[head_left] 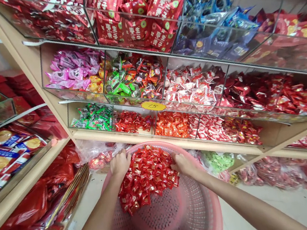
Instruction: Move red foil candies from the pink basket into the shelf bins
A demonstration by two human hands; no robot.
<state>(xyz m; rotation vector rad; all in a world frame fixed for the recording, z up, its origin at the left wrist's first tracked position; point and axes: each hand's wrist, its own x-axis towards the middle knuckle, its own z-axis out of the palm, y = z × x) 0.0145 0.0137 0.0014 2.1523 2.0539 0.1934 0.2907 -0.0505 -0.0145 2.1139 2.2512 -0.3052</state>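
A pink plastic basket (pixel 211 207) with a perforated bottom stands below the shelves. A heap of red-wrapped candies (pixel 150 170) lies toward its far side. My left hand (pixel 120 163) is closed at the far left rim, left of the heap. My right hand (pixel 182 163) reaches over the rim, its fingers curled at the right edge of the candies. What either hand grips is hidden; I cannot tell if it is the basket or something around the candies.
Shelves with clear bins of wrapped sweets rise ahead, a yellow price tag (pixel 153 106) on one. Bagged candies (pixel 285 172) lie under the shelf at right. Red packages (pixel 33 204) and a side shelf (pixel 15 183) flank the left.
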